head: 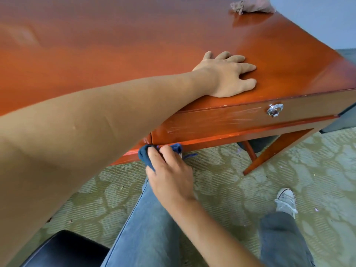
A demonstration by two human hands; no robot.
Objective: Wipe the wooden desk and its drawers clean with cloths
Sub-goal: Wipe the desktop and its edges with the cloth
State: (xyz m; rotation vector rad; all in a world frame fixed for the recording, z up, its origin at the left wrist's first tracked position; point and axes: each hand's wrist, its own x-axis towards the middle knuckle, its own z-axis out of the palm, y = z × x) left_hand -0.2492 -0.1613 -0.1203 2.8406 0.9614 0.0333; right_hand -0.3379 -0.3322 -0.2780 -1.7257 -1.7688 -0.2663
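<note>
The glossy reddish wooden desk fills the upper view. Its right drawer front shows streaky smears and a round metal knob. My left hand lies flat on the desktop near the front edge, fingers spread, holding nothing. My right hand grips a dark blue cloth and presses it against the lower rail under the drawer, at the seam between two drawers. A second, pinkish-brown cloth lies crumpled at the desk's far right corner.
A green patterned carpet lies under the desk. My legs in blue jeans and a white sneaker stand in front. A black seat sits at the lower left. A slanted desk leg angles down at right.
</note>
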